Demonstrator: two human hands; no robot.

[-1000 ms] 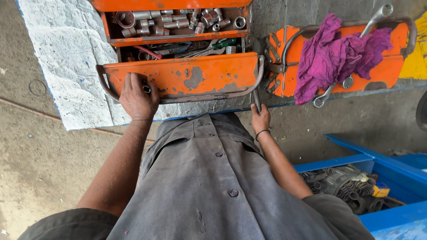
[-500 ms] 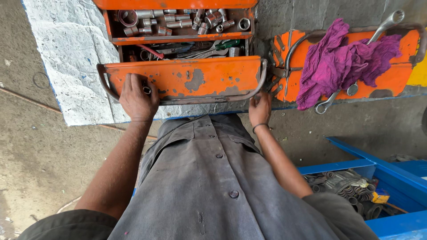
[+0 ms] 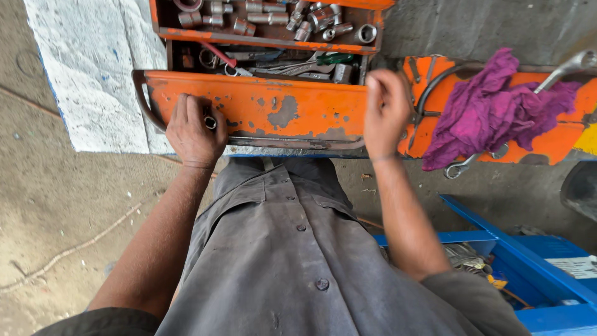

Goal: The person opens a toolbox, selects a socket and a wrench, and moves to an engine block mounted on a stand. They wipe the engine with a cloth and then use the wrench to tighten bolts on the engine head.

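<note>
Far left: a white cloth (image 3: 93, 74) lies on the concrete floor (image 3: 56, 205) under the toolbox.

Left hand (image 3: 196, 127) rests against the front wall of the orange toolbox (image 3: 280, 112), fingers curled shut on a small socket (image 3: 211, 122) pinched at the fingertips.

Centre: toolbox stands open in tiers. Upper tray (image 3: 273, 37) holds loose sockets; the lower compartment holds wrenches and a red-handled tool (image 3: 219, 55).

Right hand (image 3: 385, 109) is on the right end of the front wall, fingers hooked over the rim; whether it holds anything, cannot tell.

Right: an orange lid or tray (image 3: 547, 140) with a purple rag (image 3: 491, 112) draped over it and a wrench (image 3: 569, 65) poking out. Blue bin (image 3: 528, 267) at lower right.

Judgement: sorting or picking a socket, box steadied with both hands. Next move likely needs the left hand freed from the wall to carry the socket.
</note>
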